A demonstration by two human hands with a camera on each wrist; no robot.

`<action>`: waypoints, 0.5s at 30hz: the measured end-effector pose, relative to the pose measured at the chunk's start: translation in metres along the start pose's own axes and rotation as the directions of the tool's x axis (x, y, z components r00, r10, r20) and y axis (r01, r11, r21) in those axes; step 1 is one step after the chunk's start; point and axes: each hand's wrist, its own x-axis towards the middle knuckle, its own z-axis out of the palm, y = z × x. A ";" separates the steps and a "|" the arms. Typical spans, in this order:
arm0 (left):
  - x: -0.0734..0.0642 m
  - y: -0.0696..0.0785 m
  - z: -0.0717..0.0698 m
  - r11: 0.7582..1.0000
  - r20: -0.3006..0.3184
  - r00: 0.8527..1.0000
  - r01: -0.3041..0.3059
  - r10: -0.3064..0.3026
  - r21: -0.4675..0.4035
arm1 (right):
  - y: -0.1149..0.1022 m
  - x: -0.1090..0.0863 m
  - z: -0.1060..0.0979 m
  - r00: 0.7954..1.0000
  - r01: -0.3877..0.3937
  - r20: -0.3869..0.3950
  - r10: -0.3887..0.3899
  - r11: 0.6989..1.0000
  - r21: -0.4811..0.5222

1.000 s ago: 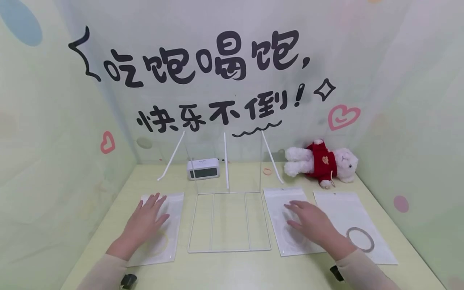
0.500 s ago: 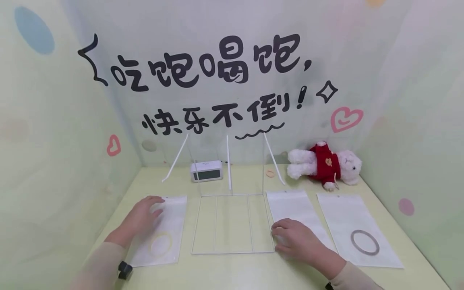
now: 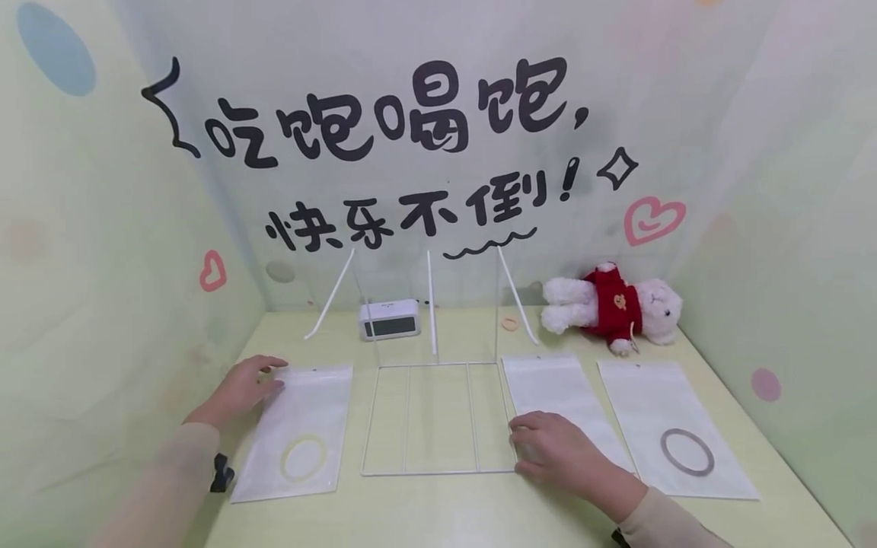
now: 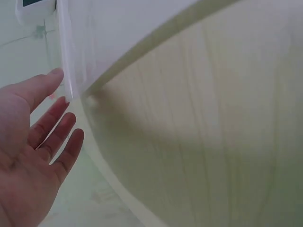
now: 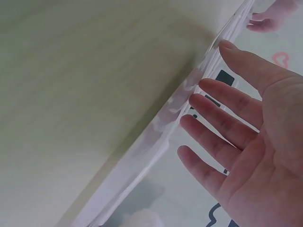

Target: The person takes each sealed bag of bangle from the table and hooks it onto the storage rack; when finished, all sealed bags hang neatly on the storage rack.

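Observation:
My left hand (image 3: 241, 390) is at the upper left corner of a flat white plastic bag (image 3: 322, 407) with a pale yellow ring (image 3: 302, 458) inside. In the left wrist view, its thumb and relaxed fingers (image 4: 69, 120) lie right at the bag's corner (image 4: 75, 78). My right hand (image 3: 565, 457) lies over the lower part of a second bag (image 3: 551, 388), fingertips at its left edge beside the wire rack (image 3: 438, 473). The right wrist view shows its fingers (image 5: 222, 118) spread and nearly straight along that edge. The hand hides this bag's lower part.
The white rack stands centrally, with three hook arms (image 3: 432, 304) rising behind. Farther right lies a third bag (image 3: 647, 396) with a grey-brown ring (image 3: 687, 452). Behind are a digital clock (image 3: 389, 320), a small orange ring (image 3: 509, 324) and a plush toy in red (image 3: 617, 308).
My left hand has moved left from over its bag to the corner, uncovering the yellow ring. My right hand has come down and towards me to the second bag's left edge.

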 end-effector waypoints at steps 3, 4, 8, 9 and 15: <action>0.005 -0.010 -0.001 0.997 0.038 0.998 0.053 -0.051 -0.051 | -0.001 0.001 0.000 1.000 -0.012 0.012 0.012 1.000 -0.001; 0.006 -0.012 -0.001 0.996 0.047 0.997 0.063 -0.060 -0.063 | -0.001 0.001 0.000 1.000 -0.011 0.013 0.011 1.000 -0.005; 0.012 -0.018 -0.007 0.991 0.076 0.994 0.081 -0.073 -0.110 | 0.000 0.004 -0.002 1.000 -0.017 0.020 0.018 1.000 -0.012; 0.014 -0.020 -0.009 0.989 0.082 0.994 0.081 -0.072 -0.120 | 0.000 0.005 -0.002 1.000 -0.020 0.023 0.020 1.000 -0.011; 0.021 -0.029 -0.007 0.987 0.110 0.992 0.079 -0.065 -0.138 | -0.001 0.006 -0.003 0.999 -0.035 0.042 0.035 0.999 0.012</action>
